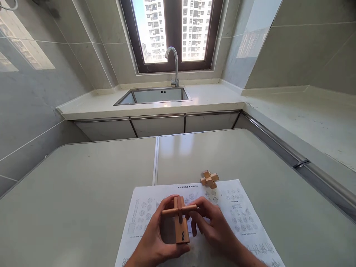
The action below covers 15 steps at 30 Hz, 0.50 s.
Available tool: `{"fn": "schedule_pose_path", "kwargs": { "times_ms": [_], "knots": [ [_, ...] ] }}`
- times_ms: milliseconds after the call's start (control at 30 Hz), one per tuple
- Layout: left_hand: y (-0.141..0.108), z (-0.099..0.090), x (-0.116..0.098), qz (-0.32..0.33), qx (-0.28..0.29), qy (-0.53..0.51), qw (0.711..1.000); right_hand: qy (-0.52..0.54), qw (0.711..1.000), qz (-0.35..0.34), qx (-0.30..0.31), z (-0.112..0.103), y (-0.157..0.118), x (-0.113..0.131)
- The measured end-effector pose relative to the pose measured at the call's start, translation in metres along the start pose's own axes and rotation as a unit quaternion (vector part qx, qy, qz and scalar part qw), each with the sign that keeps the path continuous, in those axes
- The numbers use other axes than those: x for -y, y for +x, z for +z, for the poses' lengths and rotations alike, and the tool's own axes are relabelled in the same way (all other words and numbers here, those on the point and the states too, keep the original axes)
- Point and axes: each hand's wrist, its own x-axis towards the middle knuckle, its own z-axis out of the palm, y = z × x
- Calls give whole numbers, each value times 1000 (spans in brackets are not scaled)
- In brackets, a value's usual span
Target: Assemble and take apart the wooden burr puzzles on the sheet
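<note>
A partly assembled wooden interlocking puzzle (182,229) is held over a printed sheet (225,218). It has an upright block with a dark mark near its lower end and a thin crossbar (170,212) running sideways through the upper part. My left hand (151,239) is closed around the puzzle, thumb below and fingers at the top left. Fingers of my right hand (213,224) pinch the crossbar's right end, while its other fingers curl beneath. Beyond the hands, a small wooden cross-shaped puzzle (210,179) lies at the sheet's far edge.
The sheet, covered in small diagrams, lies on a pale table (83,193) with a seam (155,159). Past the table, a counter (211,94) holds a sink (155,95) and a faucet (176,68) under a window. Another counter (311,115) runs along the right.
</note>
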Motion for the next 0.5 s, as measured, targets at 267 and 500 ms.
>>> {"fn": "schedule_pose_path", "kwargs": {
  "times_ms": [267,500],
  "knots": [
    [1,-4,7,17,-20,21,999,-200,973,-100,-50,-2,-2,-11],
    [-1,-3,7,41,23,42,998,-315,901,-297,15,-3,-5,-20]
  ]
}}
